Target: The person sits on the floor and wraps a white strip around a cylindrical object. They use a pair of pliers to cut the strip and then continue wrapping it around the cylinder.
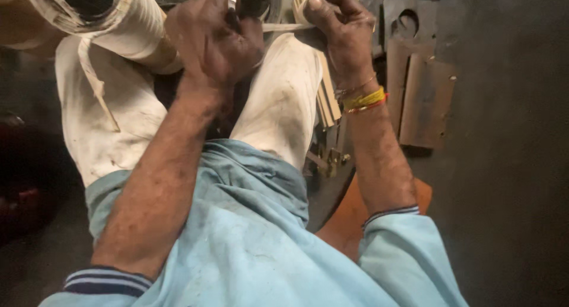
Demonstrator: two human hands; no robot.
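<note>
Both hands gripped one white tape strip (284, 27) above the knees: left hand (210, 37) closed at its left end, right hand (338, 28) pinching its right end, strip running crosswise. Beyond-left lay the tape roll (118, 22).

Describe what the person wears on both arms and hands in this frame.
Both hands are bare, without gloves. The left hand shows no wristwear; the right hand has yellow and red thread bands and a thin bracelet at the wrist. Light blue sleeves with dark striped cuffs are pushed up both forearms.
</note>
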